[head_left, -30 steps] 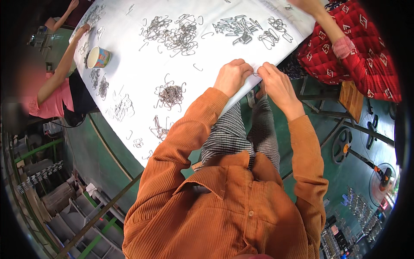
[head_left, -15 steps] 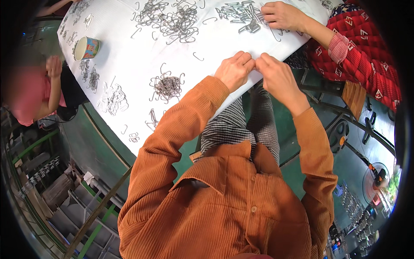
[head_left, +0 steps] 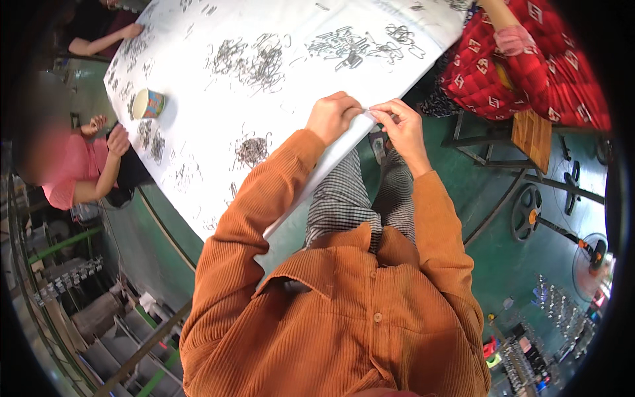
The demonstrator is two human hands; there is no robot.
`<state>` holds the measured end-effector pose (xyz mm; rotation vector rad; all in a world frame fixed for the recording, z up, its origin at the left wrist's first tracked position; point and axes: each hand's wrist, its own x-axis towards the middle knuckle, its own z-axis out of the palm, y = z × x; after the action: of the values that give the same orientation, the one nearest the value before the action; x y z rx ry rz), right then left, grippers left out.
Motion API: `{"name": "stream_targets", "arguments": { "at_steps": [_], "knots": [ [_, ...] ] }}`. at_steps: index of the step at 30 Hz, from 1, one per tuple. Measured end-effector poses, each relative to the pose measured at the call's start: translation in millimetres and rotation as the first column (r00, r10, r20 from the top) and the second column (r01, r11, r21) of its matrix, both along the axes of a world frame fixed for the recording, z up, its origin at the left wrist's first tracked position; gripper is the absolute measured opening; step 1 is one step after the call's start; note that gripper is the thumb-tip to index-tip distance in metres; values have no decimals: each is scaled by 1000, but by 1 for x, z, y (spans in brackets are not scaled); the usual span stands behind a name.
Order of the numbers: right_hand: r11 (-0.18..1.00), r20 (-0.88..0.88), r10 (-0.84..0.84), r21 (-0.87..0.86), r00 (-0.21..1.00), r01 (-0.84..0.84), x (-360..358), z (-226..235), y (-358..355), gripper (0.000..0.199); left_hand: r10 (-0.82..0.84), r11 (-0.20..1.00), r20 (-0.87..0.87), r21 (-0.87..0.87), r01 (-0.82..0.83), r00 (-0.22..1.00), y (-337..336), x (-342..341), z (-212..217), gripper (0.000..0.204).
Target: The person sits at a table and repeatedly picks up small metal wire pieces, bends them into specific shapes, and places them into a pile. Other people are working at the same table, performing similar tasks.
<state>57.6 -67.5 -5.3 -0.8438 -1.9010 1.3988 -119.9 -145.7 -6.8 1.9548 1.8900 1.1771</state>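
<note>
Slightly farther apart than half a second earlier: bare left hand (head_left: 333, 118) and bare right hand (head_left: 403, 130) pinch, fingertips (head_left: 382, 108) nearly closed, one thin wire-like piece (head_left: 366, 109), form unclear, at white-covered table (head_left: 206, 119) edge.

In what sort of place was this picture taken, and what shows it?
Probably a small workshop or factory floor. Heaps of small bent metal pieces lie on a white-covered table, and a person in red and a person in pink are beside it.
</note>
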Motion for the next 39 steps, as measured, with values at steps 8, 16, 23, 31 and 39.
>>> {"name": "stream_targets", "arguments": {
  "at_steps": [8, 16, 23, 31, 39],
  "knots": [
    [809, -259, 236, -482, 937, -337, 27, 4, -20, 20, 203, 869, 977, -208, 450, 58, -54, 39, 3, 20],
    [985, 72, 146, 78, 987, -152, 9, 59, -11, 11, 208, 912, 875, -335, 236, 438, -41, 19, 33, 27],
    [704, 476, -5, 626, 879, -335, 4, 56, 4, 4, 36, 970, 246, -241, 25, 969, -8, 10, 43, 16],
    [513, 621, -3, 673, 783, -532, -10, 53, 15, 8, -29, 1000, -121, -6, 28, 992, 11, 17, 7, 13],
    [676, 369, 81, 662, 926, -323, 8, 19, 11, 13, -69, 994, -258, 66, 89, 964, 7, 19, -5, 10]
  ]
}}
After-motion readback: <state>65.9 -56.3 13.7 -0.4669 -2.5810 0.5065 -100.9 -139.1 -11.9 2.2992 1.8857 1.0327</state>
